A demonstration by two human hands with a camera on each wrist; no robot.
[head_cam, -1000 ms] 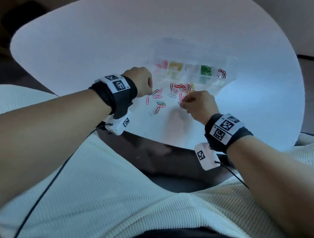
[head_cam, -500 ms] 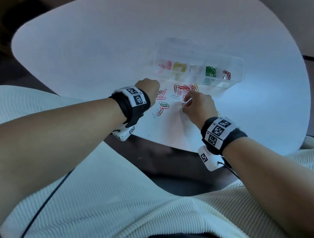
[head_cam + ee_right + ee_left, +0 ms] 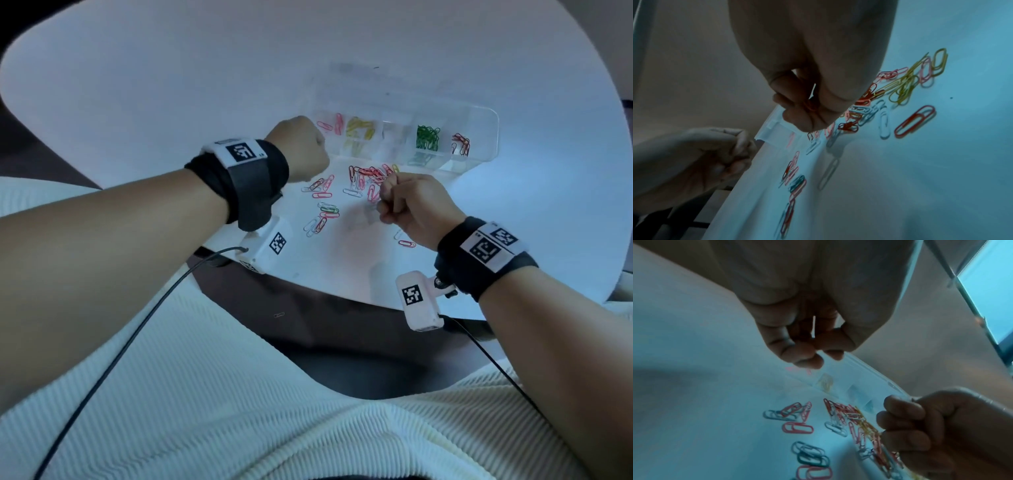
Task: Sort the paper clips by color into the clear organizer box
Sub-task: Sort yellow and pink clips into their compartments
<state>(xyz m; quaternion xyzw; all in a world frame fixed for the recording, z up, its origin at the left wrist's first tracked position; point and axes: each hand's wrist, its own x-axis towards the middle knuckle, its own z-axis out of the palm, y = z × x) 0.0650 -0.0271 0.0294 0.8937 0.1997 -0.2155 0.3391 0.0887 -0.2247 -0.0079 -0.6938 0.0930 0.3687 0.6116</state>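
A rounded white bench [image 3: 171, 85] fills your view, with the clear plastic organizer box [image 3: 479, 150] lying open at its far side. Its compartments already carry sorted clips: pink ones [image 3: 334, 125] at the left end, then yellow ones [image 3: 359, 128], green ones [image 3: 427, 137] further right and red ones [image 3: 460, 142] at the right end.

The loose mixed-colour wire paper clips [image 3: 366, 178] lie scattered just in front of the box, and a second small cluster [image 3: 323, 217] sits nearer you.

Your right hand [image 3: 416, 205] is curled tight over the main pile, and the right wrist view shows a small red paper clip [image 3: 811, 104] pinched between its fingertips. Your left hand [image 3: 298, 149] is balled up near the pink end of the box; its fingertips meet in the left wrist view, but I cannot tell whether they hold a clip.

You look to be mid-sort, with a red clip picked and not yet placed. Next, carry it across to the red compartment at the right end and release it low, clear of the green divider. Many clips remain on the bench, so the job seems roughly halfway.
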